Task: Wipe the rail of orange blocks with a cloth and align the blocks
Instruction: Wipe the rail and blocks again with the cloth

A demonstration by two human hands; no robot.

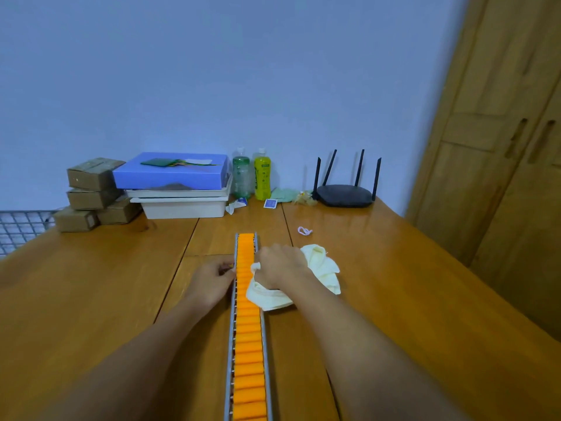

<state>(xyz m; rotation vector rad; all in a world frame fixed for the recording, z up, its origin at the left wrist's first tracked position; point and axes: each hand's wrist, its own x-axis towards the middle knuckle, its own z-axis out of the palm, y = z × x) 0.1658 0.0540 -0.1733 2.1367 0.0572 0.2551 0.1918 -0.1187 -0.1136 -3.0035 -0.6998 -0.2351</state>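
Note:
A long grey metal rail [264, 344] filled with several orange blocks [249, 338] runs down the middle of the wooden table, from the near edge away from me. My right hand [280, 264] is closed on a crumpled pale yellow cloth [323, 268] and presses it against the rail's right side, about two thirds of the way up. My left hand [212, 281] rests against the rail's left edge at the same height, its fingertips pinching the rail's side. The cloth covers part of the rail's right edge and spills onto the table.
At the back of the wooden table [394, 284] stand cardboard boxes [91, 192], a blue box on white trays [176, 183], two bottles [252, 174] and a black router [346, 194]. A small pink loop [304, 230] lies near the rail's far end. A wooden wardrobe [501, 147] stands on the right.

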